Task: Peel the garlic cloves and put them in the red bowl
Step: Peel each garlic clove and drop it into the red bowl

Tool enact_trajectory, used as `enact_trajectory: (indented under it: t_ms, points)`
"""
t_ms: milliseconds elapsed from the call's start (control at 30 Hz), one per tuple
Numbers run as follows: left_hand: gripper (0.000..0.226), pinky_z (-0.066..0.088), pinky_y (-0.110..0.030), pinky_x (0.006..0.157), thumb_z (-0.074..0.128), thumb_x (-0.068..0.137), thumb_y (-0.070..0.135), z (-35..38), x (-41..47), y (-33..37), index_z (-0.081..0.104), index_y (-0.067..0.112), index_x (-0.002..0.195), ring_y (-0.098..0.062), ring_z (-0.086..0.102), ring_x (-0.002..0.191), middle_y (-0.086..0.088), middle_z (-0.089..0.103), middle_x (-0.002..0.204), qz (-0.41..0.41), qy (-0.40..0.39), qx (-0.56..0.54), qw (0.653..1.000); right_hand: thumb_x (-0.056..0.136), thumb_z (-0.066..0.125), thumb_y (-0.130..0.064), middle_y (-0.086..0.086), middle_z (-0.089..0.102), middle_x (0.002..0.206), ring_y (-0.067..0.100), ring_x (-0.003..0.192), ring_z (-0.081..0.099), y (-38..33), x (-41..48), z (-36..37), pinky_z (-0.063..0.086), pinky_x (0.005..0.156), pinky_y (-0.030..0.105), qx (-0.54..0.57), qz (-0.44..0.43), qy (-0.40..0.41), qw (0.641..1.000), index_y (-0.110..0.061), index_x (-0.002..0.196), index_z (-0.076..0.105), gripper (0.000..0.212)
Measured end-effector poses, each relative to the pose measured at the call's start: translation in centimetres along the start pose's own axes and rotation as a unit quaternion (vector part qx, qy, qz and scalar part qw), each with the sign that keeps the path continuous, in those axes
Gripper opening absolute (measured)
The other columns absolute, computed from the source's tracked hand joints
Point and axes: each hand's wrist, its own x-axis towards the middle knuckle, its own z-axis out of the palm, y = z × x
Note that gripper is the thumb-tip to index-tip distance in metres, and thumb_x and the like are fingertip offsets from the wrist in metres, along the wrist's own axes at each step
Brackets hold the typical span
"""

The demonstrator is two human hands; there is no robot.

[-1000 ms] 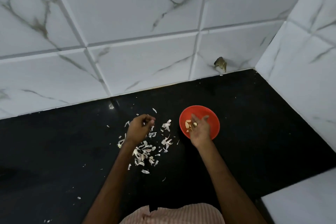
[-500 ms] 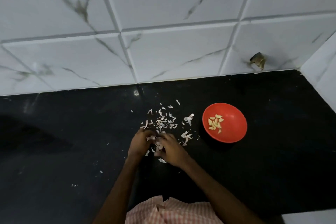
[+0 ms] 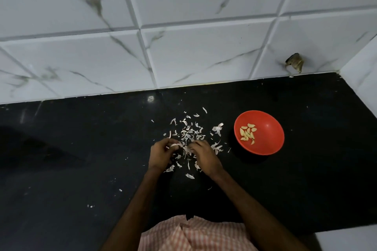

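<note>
At the middle of the frame both hands meet over a scatter of papery garlic skins (image 3: 189, 133) on the black countertop (image 3: 77, 173): the left hand (image 3: 161, 154) has its fingers curled, pinching a pale garlic piece (image 3: 175, 145), clove or bare skin I cannot tell. The right hand (image 3: 205, 158) curls its fingertips down just beside that piece, and whether they grip anything cannot be told. The red bowl (image 3: 270, 138) sits centre-right, apart from the hands, holding several peeled garlic cloves (image 3: 247, 133).
</note>
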Motion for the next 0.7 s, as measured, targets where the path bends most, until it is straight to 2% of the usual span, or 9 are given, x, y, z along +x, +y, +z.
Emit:
enact_trajectory:
  t_ms: [67,133,233,333,433,533,600,700]
  points:
    - [0.022,0.056,-0.027,0.051,0.063,0.096,-0.001,0.2,-0.4,0.5,0.071,0.019,0.099,-0.018,0.065,0.066,-0.015,0.075,0.093,-0.022,-0.008,-0.110,0.994,0.097,0.062,-0.011,0.004,0.063,0.132,0.022,0.126,0.049,-0.6,0.1,-0.1,0.040,0.110,0.035,-0.009,-0.010,0.046,0.999,-0.011,0.121,0.071,0.025]
    - [0.023,0.058,-0.025,0.056,0.053,0.100,-0.004,0.1,-0.5,0.5,0.069,0.011,0.108,-0.020,0.069,0.074,-0.017,0.074,0.102,-0.042,-0.019,-0.201,0.978,0.097,0.062,-0.013,0.003,0.063,0.132,0.020,0.125,0.048,-1.9,0.5,-0.2,0.037,0.110,0.034,0.003,-0.010,0.095,0.995,-0.012,0.120,0.071,0.025]
    - [0.020,0.060,-0.030,0.055,0.047,0.106,0.009,0.1,-0.7,1.2,0.063,0.002,0.116,-0.024,0.074,0.079,-0.016,0.074,0.103,-0.059,-0.025,-0.260,0.963,0.099,0.060,-0.018,-0.003,0.065,0.119,0.013,0.115,0.054,-3.2,0.8,-0.4,0.044,0.103,0.029,0.103,0.026,0.129,0.986,-0.014,0.115,0.071,0.019]
    - [0.022,0.059,-0.034,0.055,0.050,0.107,0.018,-0.2,-0.7,1.5,0.064,0.002,0.111,-0.030,0.074,0.091,-0.018,0.074,0.104,-0.062,-0.022,-0.280,0.958,0.100,0.061,-0.018,-0.007,0.069,0.107,0.009,0.102,0.061,-4.8,1.2,-0.4,0.051,0.091,0.031,0.159,0.061,0.130,0.977,-0.015,0.109,0.070,0.014]
    - [0.020,0.055,-0.029,0.057,0.055,0.104,0.017,-0.5,-0.8,1.9,0.073,0.010,0.108,-0.025,0.067,0.088,-0.022,0.072,0.104,-0.047,-0.032,-0.288,0.956,0.098,0.065,-0.021,-0.008,0.071,0.099,0.005,0.093,0.065,-5.8,1.5,-0.6,0.053,0.084,0.027,0.196,0.085,0.128,0.968,-0.015,0.105,0.071,0.012]
    - [0.023,0.045,-0.022,0.051,0.052,0.104,0.012,-0.3,-1.1,2.4,0.074,0.012,0.111,-0.018,0.063,0.076,-0.017,0.074,0.101,-0.042,-0.048,-0.298,0.952,0.094,0.071,-0.029,-0.009,0.072,0.089,0.005,0.084,0.068,-6.2,1.8,-0.9,0.055,0.077,0.024,0.224,0.138,0.132,0.956,-0.016,0.100,0.072,0.014]
    - [0.024,0.039,-0.020,0.046,0.053,0.103,0.011,-0.1,-1.1,2.6,0.075,0.013,0.110,-0.013,0.054,0.066,-0.014,0.072,0.094,-0.048,-0.047,-0.308,0.949,0.093,0.072,-0.024,-0.007,0.073,0.084,0.006,0.078,0.069,-6.1,1.8,-0.9,0.057,0.073,0.027,0.240,0.155,0.129,0.950,-0.015,0.097,0.072,0.009]
    - [0.021,0.040,-0.022,0.046,0.057,0.101,0.012,-0.1,-1.1,2.8,0.077,0.011,0.108,-0.012,0.050,0.064,-0.010,0.065,0.084,-0.065,-0.034,-0.329,0.942,0.094,0.071,-0.014,-0.007,0.073,0.082,0.008,0.074,0.070,-5.7,1.8,-0.9,0.060,0.071,0.031,0.249,0.156,0.129,0.947,-0.015,0.095,0.074,0.004]
